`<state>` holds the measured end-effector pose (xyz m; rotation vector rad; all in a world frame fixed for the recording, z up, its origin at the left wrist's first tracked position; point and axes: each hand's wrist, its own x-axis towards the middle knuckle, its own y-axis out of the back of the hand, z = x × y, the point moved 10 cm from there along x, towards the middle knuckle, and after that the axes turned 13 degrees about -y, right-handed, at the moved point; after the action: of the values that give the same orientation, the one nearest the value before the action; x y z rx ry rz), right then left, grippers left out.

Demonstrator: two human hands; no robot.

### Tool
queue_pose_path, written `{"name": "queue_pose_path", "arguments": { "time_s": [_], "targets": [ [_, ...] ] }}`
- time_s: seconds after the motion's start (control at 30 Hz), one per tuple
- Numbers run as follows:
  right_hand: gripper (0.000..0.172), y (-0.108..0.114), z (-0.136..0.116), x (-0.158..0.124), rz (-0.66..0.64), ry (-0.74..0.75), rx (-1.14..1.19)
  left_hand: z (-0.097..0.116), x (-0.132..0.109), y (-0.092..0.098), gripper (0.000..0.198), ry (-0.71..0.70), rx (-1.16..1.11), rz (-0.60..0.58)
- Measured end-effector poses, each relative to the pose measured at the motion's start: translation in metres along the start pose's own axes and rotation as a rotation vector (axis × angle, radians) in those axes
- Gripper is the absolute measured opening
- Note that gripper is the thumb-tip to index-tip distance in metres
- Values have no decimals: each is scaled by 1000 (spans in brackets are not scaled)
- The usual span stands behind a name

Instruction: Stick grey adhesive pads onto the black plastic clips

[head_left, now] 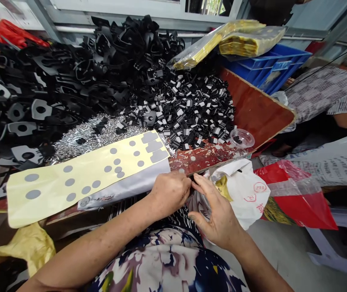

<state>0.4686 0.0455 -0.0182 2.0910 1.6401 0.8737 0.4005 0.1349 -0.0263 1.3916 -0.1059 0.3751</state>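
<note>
My left hand (171,191) is closed at the table's front edge, its fingertips round something dark that I cannot make out. Just right of it, my right hand (217,213) has its thumb and fingers apart, the fingertips close to a small black part (192,177) between the hands. A yellow sheet with grey round stickers (78,177) lies left of my hands, over a white bag (130,182). Behind it are a heap of silvery metal pins (85,136) and a heap of small black and grey pieces (188,109).
Large black plastic parts (70,73) are piled at the back left. A clear plastic lid (242,138) lies near the red board (258,101). Beyond stands a blue crate (273,67). A white bag with red marks (246,194) hangs at right; a person (319,89) sits farther right.
</note>
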Motion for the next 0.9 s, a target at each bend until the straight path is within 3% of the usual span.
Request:
{"name": "queue_pose_path", "arguments": {
  "time_s": [0.1, 0.2, 0.3, 0.43, 0.5, 0.67, 0.9],
  "targets": [
    [80, -2, 5, 3, -46, -52, 72, -2, 0, -7, 20, -17, -52, -58],
    [76, -2, 19, 5, -89, -160, 209, -12, -1, -9, 15, 58, -227, -43],
    [68, 1, 36, 8, -60, -241, 431, -23, -3, -9, 15, 160, -538, 39],
    [61, -1, 49, 13, -38, -243, 734, -25, -9, -18, 16, 255, -1041, 105],
    [58, -2, 52, 15, -32, -242, 803, -25, -12, -20, 15, 294, -1163, 124],
    [50, 1, 57, 19, 3, -278, 847, -30, -19, -19, 18, 360, -1181, 138],
    [55, -8, 59, 19, -31, -294, 861, -37, -24, -21, 20, 449, -1133, 150]
  ]
}}
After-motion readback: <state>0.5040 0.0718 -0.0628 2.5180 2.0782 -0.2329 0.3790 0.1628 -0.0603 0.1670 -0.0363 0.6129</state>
